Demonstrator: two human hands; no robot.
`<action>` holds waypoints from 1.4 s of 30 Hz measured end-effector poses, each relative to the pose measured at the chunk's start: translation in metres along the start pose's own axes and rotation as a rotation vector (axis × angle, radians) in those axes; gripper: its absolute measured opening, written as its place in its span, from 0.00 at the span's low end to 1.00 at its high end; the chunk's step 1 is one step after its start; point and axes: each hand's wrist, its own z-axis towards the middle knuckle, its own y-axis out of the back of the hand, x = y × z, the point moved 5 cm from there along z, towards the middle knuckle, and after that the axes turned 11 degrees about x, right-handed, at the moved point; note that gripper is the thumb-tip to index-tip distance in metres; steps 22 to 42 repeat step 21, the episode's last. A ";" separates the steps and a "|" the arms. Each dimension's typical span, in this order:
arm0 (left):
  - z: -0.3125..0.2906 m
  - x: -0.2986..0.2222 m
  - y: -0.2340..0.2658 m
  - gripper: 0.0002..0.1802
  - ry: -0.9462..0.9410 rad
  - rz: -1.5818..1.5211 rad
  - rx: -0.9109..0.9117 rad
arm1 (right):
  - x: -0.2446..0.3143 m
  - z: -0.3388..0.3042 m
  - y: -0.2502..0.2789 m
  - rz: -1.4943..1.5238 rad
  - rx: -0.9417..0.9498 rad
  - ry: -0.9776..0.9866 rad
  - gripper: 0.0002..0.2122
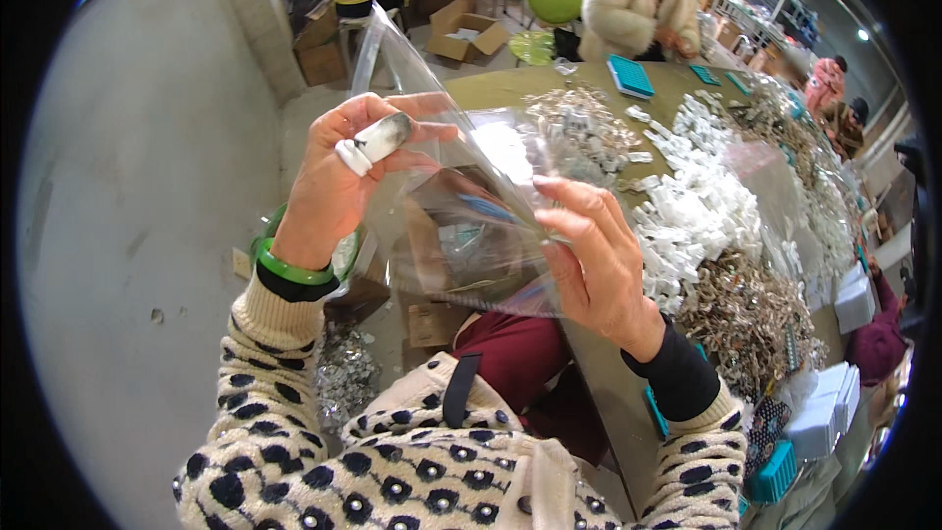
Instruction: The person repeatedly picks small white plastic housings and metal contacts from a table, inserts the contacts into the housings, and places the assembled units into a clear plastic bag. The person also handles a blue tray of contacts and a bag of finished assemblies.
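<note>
A large clear plastic bag (496,177) hangs between my two hands, above my lap and the table edge. My left hand (329,162) is closed on the bag's upper left side, a green bangle (294,270) round its wrist. One finger of that hand wears a white cover (378,142) with a blackened tip. On the other side, my right hand (594,245) pinches the bag's edge between thumb and fingers. A cardboard box shows through the film, so I cannot tell whether anything is inside the bag.
Heaps of white plastic pieces (697,206) and small metallic parts (751,314) cover the table to the right. A teal tray (630,77) lies at the far side, near a person in a pale fluffy coat (628,5). Open cardboard boxes (466,34) stand beyond; a grey wall (137,186) is at left.
</note>
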 end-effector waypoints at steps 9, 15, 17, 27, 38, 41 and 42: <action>-0.053 0.012 -0.030 0.07 -0.021 0.433 -0.065 | 0.006 0.051 -0.095 0.505 -0.184 -0.479 0.20; -0.068 0.039 -0.033 0.10 -0.113 0.726 0.053 | -0.008 0.027 -0.127 1.009 -0.398 -0.633 0.04; -0.070 0.051 -0.028 0.05 -0.061 0.543 0.031 | -0.016 0.017 -0.128 0.960 -0.381 -0.721 0.05; -0.075 0.065 -0.016 0.05 0.032 0.248 -0.099 | -0.031 0.006 -0.137 1.283 -0.517 -0.862 0.05; -0.075 0.065 -0.016 0.05 0.032 0.248 -0.099 | -0.031 0.006 -0.137 1.283 -0.517 -0.862 0.05; -0.075 0.065 -0.016 0.05 0.032 0.248 -0.099 | -0.031 0.006 -0.137 1.283 -0.517 -0.862 0.05; -0.075 0.065 -0.016 0.05 0.032 0.248 -0.099 | -0.031 0.006 -0.137 1.283 -0.517 -0.862 0.05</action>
